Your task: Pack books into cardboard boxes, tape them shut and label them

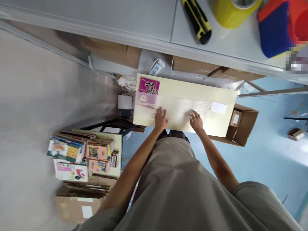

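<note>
A purple book [150, 85] lies at the left end of a pale cream tabletop [168, 85]. Clear plastic film [191, 106] covers the book's lower half and stretches right across the surface, catching the light. My left hand [160, 119] rests near the tabletop's front edge, fingers extended over the film just right of the book. Over the right part of the film is my right hand [196, 122], its fingers apart and slightly bent, the tips a little blurred. Neither hand shows anything gripped. To its right lies a small white stack of paper [218, 107].
Above is a grey shelf [134, 19] holding a box cutter [197, 21], a yellow tape roll [226, 14] and a blue-and-red object [274, 29]. A power strip [157, 67] lies behind the tabletop. Stacked books [97, 152] stand left; an open carton [247, 126] stands right.
</note>
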{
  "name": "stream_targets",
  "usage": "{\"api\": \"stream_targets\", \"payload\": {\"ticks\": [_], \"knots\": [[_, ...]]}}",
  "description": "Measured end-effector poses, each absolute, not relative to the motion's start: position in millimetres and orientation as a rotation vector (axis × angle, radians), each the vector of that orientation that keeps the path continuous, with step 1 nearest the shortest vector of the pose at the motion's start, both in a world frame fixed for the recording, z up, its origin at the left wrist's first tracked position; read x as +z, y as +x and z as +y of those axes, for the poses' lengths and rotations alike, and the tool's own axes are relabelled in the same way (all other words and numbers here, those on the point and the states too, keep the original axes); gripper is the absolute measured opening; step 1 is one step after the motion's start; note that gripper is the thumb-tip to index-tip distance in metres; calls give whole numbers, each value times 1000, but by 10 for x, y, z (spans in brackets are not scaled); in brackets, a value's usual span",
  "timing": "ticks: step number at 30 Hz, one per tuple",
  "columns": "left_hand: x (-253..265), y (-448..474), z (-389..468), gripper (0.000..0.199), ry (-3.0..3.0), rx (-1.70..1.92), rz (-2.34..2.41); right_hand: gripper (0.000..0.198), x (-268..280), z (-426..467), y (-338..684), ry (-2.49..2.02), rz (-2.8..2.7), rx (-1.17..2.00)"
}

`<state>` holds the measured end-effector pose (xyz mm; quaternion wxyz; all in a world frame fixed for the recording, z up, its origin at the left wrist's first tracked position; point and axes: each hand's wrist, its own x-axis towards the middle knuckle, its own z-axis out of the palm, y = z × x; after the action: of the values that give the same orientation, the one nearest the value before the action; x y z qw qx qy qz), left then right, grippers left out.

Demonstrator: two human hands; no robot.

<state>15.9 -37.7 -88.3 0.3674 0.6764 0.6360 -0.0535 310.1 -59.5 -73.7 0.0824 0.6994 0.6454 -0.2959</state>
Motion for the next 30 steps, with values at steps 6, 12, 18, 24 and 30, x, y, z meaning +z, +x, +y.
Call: {"api": "stream_targets", "payload": {"ticks": [6,12,18,24,30], "knots": [[-938,-628,37,49,1616,323,1557,40,-612,5,1871,2166,1929,-1238],[-1041,-1447,1061,48,1514,396,1796,32,-668,679,462,2024,1668,-1351],[-1265,-1315,1658,75,1382,291,1887,34,-773,629,237,2159,1415,-1348],[-1323,-1436,1981,51,1241,222,1867,30,-844,544,230,2203,1382,-1397],[-1071,-1567,2125,26,1285,376,1734,34,-933,452,436,2178,1512,-1467]]}}
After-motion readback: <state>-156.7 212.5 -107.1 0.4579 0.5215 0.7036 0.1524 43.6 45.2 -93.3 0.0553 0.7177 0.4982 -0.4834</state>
